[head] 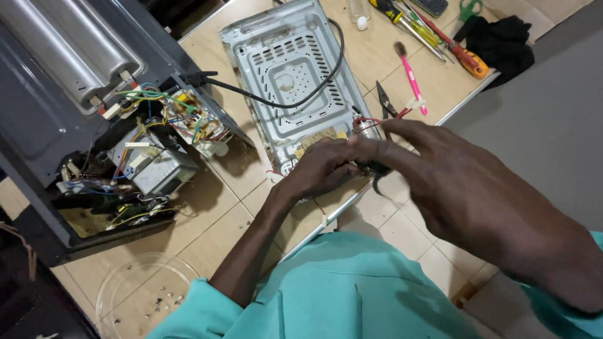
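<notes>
Head view: both hands meet over the near edge of the tiled tabletop (207,207). The left hand (320,169) closes its grip on a small cylindrical metal part (366,127) with red wires; the right hand (452,182) reaches in from the right, fingers pinching the same part, so it lies between the two fingertips, nearer the left palm. Its long axis I cannot tell. It sits just over the grey metal panel (295,69), crossed by a black cable (282,103). The opened appliance (125,144) shows bundled wires. A clear glass plate (113,295) holds small screws. Pliers (384,100) lie just beside.
</notes>
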